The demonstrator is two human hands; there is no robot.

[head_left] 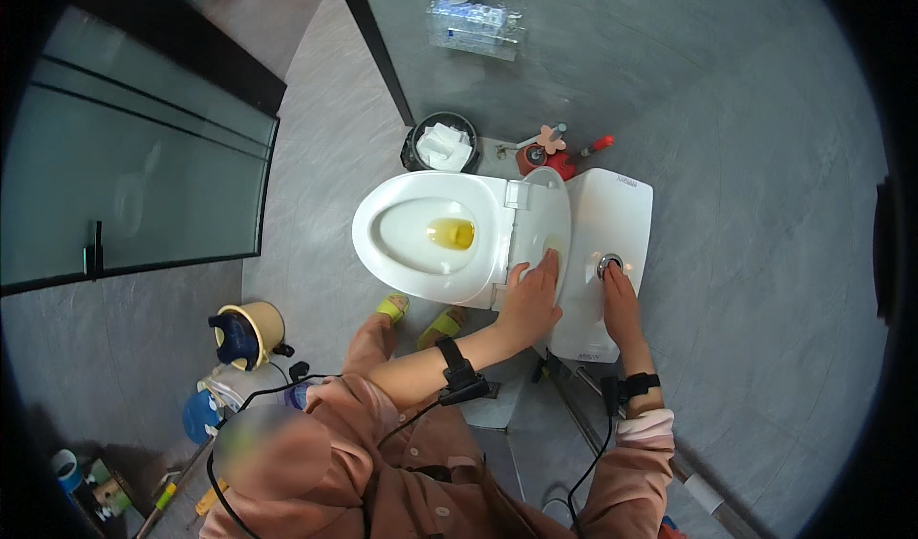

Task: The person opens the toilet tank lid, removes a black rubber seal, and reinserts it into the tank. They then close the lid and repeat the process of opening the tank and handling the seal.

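Note:
A white toilet bowl [387, 199] has yellow liquid [451, 234] in its bottom. Its lid [540, 209] stands raised against the tank side. My left hand [532, 302] lies on the lid's near part, fingers stretched out and holding nothing. On top of the white tank [612, 204] is a round silver flush button [609, 264]. The fingertips of my right hand [621, 308] rest on that button, partly covering it; the fingers are extended and grasp nothing. Both wrists carry black straps with cables.
A black bin [411, 152] with white paper stands beyond the bowl, near red bottles [559, 164]. At left are a glass door [143, 166] and a cream bucket [273, 327]. A clear wall holder [475, 30] hangs at the top. A pole [708, 501] lies lower right.

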